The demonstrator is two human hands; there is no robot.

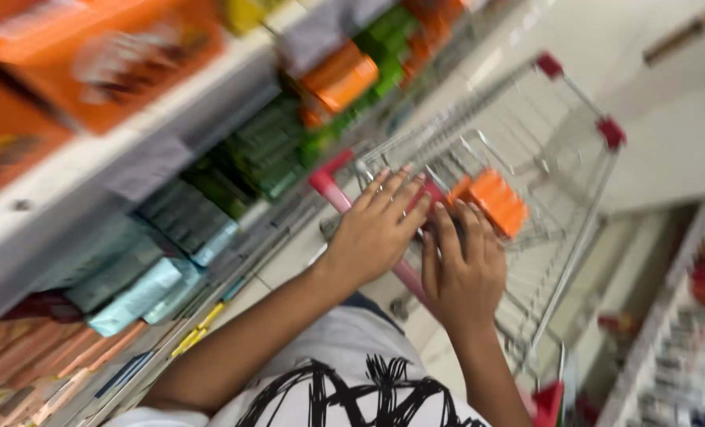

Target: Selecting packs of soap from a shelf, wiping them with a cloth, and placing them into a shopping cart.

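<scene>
My left hand and my right hand both rest on the red handle bar of a metal wire shopping cart. The left hand's fingers lie stretched over the bar. Closed around the bar, just right of the left hand, are the fingers of the right hand. Inside the cart's basket, just beyond my fingertips, lies an orange packet. The view is tilted and blurred by motion.
A shop shelf runs along the left with orange boxes on top, green packets and pale blue packets lower down. Another shelf with goods stands at the right. Pale floor lies beyond the cart.
</scene>
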